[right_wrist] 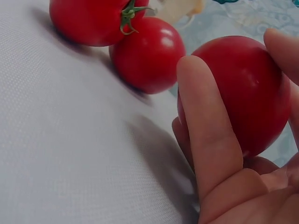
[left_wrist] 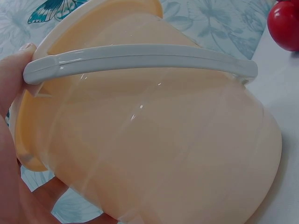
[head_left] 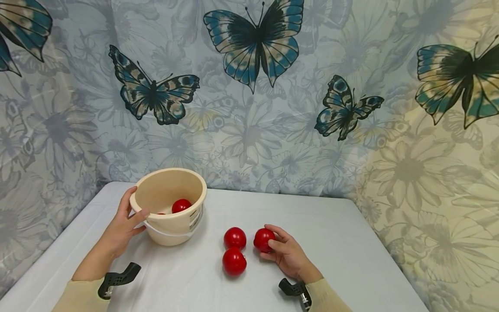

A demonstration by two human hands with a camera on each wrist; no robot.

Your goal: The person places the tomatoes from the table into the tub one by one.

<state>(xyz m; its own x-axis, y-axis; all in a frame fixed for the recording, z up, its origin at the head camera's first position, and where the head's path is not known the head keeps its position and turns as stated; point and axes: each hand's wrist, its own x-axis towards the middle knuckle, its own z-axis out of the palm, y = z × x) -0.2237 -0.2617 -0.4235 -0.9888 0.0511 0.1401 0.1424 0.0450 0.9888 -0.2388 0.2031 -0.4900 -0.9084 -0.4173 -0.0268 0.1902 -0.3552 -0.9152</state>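
Observation:
A cream plastic bucket [head_left: 163, 223] stands at the left of the table, tilted a little. My left hand [head_left: 122, 229] grips its rim from the left side, fingers spread and thumb toward the front. The bucket's pale carrying handle [left_wrist: 140, 58] hangs across its outer wall. Inside lies a red tomato [head_left: 181, 205], with a sliver of another red one beside it. My right hand [head_left: 288, 255] holds a tomato [right_wrist: 252, 88] between thumb and fingers, with a shadow on the cloth below. Just left of it, a far tomato [head_left: 234, 238] and a near tomato [head_left: 234, 261], with a green stem, sit close together.
A white cloth covers the table [head_left: 312, 216]. Behind it and along both sides hangs a fabric backdrop [head_left: 249, 143] printed with flowers and butterflies. Each wrist carries a black camera mount, such as the left mount [head_left: 118, 277].

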